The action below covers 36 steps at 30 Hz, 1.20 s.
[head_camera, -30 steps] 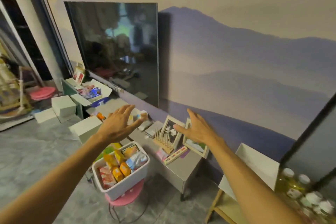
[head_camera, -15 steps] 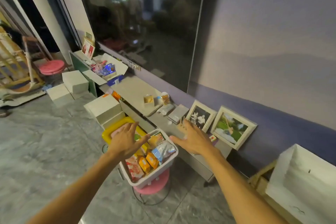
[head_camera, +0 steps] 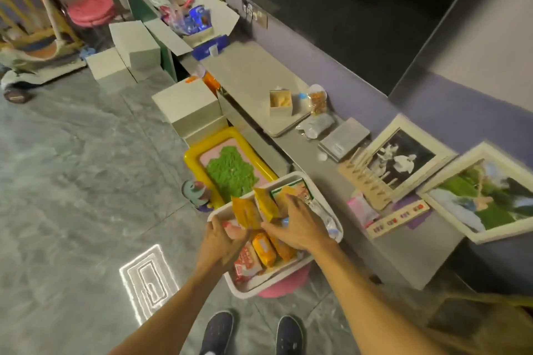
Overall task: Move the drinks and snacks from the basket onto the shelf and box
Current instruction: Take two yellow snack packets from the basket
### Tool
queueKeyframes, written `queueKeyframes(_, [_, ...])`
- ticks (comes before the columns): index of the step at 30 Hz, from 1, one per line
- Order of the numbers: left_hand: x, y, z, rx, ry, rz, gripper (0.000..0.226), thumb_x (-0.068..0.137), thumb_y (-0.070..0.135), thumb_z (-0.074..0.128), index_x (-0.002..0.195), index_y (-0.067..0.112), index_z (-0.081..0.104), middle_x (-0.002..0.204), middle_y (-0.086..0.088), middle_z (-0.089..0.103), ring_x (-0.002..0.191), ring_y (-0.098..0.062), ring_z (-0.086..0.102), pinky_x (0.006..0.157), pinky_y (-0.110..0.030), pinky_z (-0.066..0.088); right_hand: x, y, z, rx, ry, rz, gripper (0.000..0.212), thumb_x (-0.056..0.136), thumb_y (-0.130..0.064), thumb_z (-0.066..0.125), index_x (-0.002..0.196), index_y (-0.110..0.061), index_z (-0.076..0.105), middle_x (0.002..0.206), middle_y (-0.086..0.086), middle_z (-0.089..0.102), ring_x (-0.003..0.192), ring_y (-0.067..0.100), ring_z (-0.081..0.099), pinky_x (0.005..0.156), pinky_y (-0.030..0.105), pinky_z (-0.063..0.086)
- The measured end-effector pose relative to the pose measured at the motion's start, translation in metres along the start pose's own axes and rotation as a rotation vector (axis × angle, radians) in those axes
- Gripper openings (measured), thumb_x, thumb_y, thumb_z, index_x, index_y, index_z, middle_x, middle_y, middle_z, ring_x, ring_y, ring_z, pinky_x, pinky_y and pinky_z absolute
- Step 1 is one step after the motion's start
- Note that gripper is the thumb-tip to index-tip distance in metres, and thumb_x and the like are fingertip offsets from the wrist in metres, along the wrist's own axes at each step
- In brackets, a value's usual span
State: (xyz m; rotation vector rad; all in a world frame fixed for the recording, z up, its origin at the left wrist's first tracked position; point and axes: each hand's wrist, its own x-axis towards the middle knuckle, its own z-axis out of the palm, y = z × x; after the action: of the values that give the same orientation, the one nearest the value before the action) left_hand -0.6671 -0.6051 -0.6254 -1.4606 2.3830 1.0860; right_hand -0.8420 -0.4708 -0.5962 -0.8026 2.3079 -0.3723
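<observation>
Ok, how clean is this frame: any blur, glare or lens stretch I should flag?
Head view: dim room; the left hand, right hand and packets in the basket are motion-smeared, so neither grip reads; head view: a bright light reflection glares on the floor; head view: the framed pictures at the right edge look stretched and soft.

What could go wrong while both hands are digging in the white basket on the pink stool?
1. The white basket sticks out past the small pink stool, so tugging might tip it.
2. The left hand grips a yellow packet while the right hand crowds in beside it; a packet might slip onto the floor.
3. The picture frames only lean on the shelf, so a careless put-down could knock them.
</observation>
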Motion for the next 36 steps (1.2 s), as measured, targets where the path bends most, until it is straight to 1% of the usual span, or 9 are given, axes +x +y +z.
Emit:
queueKeyframes(4, [0.074, -0.037, 0.070, -0.104, -0.088, -0.081, 0.099, 0.071, 0.094, 0.052, 0.146, 0.030, 0.045, 0.148, 0.000, 0.047, 0.132, -0.027, 0.053, 0.107, -0.050, 0.049, 0.082, 0.022, 0.085, -0.011, 0.060, 0.058, 0.112, 0.086, -0.078, 0.066, 0.169, -0.017, 0.020, 0.168, 0.014, 0.037, 0.150, 0.036, 0.041, 0.118, 0.050, 0.041])
queueKeyframes(6, [0.102, -0.047, 0.100, -0.087, -0.127, -0.013, 0.062, 0.081, 0.086, 0.055, 0.121, 0.040, 0.064, 0.127, 0.008, 0.062, 0.120, -0.020, 0.058, 0.104, -0.044, 0.050, 0.114, 0.037, 0.125, -0.006, 0.095, 0.100, 0.113, 0.086, -0.077, 0.067, 0.169, -0.018, 0.020, 0.169, 0.016, 0.035, 0.154, 0.036, 0.034, 0.121, 0.054, 0.036])
queueKeyframes(10, [0.132, -0.055, 0.137, -0.078, -0.055, -0.017, 0.050, 0.082, 0.079, 0.054, 0.112, 0.041, 0.067, 0.115, 0.012, 0.067, 0.110, -0.017, 0.057, 0.096, -0.043, 0.053, 0.137, 0.053, 0.160, -0.197, 0.274, 0.129, 0.096, 0.084, -0.081, 0.062, 0.157, -0.021, 0.046, 0.152, 0.008, 0.049, 0.138, 0.031, 0.050, 0.108, 0.053, 0.038])
queueKeyframes(18, [0.123, -0.033, 0.145, -0.462, 0.061, -0.166, 0.012, 0.096, 0.032, 0.065, 0.087, 0.027, 0.071, 0.084, 0.007, 0.074, 0.077, -0.013, 0.071, 0.069, -0.027, 0.057, 0.142, 0.052, 0.168, 0.037, 0.413, 0.133, 0.042, 0.091, -0.060, 0.066, 0.115, -0.028, 0.075, 0.120, 0.000, 0.067, 0.106, 0.025, 0.067, 0.097, 0.050, 0.054])
queueKeyframes(21, [0.110, -0.030, 0.123, -0.500, 0.075, -0.119, 0.012, 0.093, 0.038, 0.064, 0.096, 0.030, 0.073, 0.087, 0.010, 0.076, 0.082, -0.011, 0.071, 0.079, -0.036, 0.058, 0.129, 0.042, 0.152, 0.213, 0.432, 0.121, 0.039, 0.089, -0.058, 0.070, 0.106, -0.024, 0.077, 0.109, -0.001, 0.073, 0.091, 0.022, 0.070, 0.081, 0.044, 0.060])
queueKeyframes(24, [0.093, -0.018, 0.085, -0.516, 0.112, -0.005, 0.017, 0.087, 0.048, 0.071, 0.087, 0.031, 0.073, 0.077, 0.013, 0.073, 0.072, -0.007, 0.067, 0.070, -0.035, 0.054, 0.104, 0.024, 0.124, 0.356, 0.489, 0.108, 0.029, 0.092, -0.050, 0.076, 0.091, -0.021, 0.074, 0.081, -0.001, 0.076, 0.066, 0.018, 0.067, 0.059, 0.033, 0.052])
queueKeyframes(29, [0.066, 0.036, -0.015, -0.459, 0.068, 0.147, 0.024, 0.079, 0.065, 0.072, 0.097, 0.049, 0.073, 0.079, 0.020, 0.075, 0.069, -0.005, 0.071, 0.063, -0.036, 0.057, 0.046, -0.016, 0.036, 0.520, 0.612, 0.050, 0.037, 0.089, -0.055, 0.082, 0.071, -0.026, 0.065, 0.064, -0.010, 0.069, 0.060, 0.010, 0.067, 0.056, 0.029, 0.050])
queueKeyframes(33, [0.032, 0.100, -0.106, -0.366, 0.070, 0.322, 0.014, 0.086, 0.039, 0.078, 0.100, 0.040, 0.074, 0.074, 0.023, 0.072, 0.068, 0.002, 0.068, 0.057, -0.020, 0.046, -0.007, -0.036, -0.051, 0.536, 0.688, 0.015, 0.048, 0.087, -0.062, 0.079, 0.067, -0.022, 0.061, 0.056, -0.004, 0.063, 0.050, 0.013, 0.062, 0.048, 0.035, 0.050])
queueKeyframes(36, [0.005, 0.147, -0.159, -0.321, 0.015, 0.449, 0.023, 0.088, 0.035, 0.075, 0.109, 0.044, 0.072, 0.077, 0.025, 0.073, 0.072, 0.003, 0.068, 0.064, -0.025, 0.052, -0.056, -0.049, -0.116, 0.520, 0.741, 0.005, 0.040, 0.086, -0.051, 0.084, 0.069, -0.022, 0.063, 0.056, -0.006, 0.064, 0.050, 0.010, 0.061, 0.049, 0.028, 0.048])
